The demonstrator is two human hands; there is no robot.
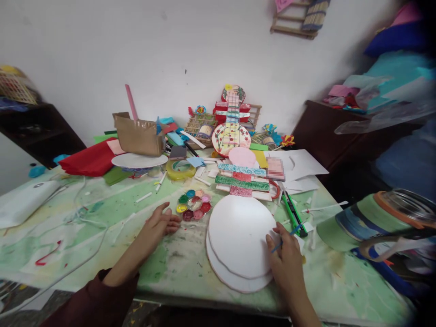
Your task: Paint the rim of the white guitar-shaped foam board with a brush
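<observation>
Two white paper discs [240, 236] lie overlapped near the table's front edge, joined at the top to a strip with red, green and blue painted cross-pieces [241, 181]. My right hand [284, 250] rests at their right edge, fingers curled around a thin blue paintbrush [277, 246]. Just left of the discs, my left hand [160, 222] hovers with its fingers extended and nothing in them. A flower-shaped paint palette [194, 205] sits beyond its fingertips, with several colours in round wells.
A green box cutter [293, 213] lies right of the discs. A green tumbler [371, 218] stands at the right. Behind are a tape roll [181, 170], a cardboard box [139, 134], red paper [89, 159] and a decorated guitar-like craft [232, 122]. A white cable [98, 247] runs at left.
</observation>
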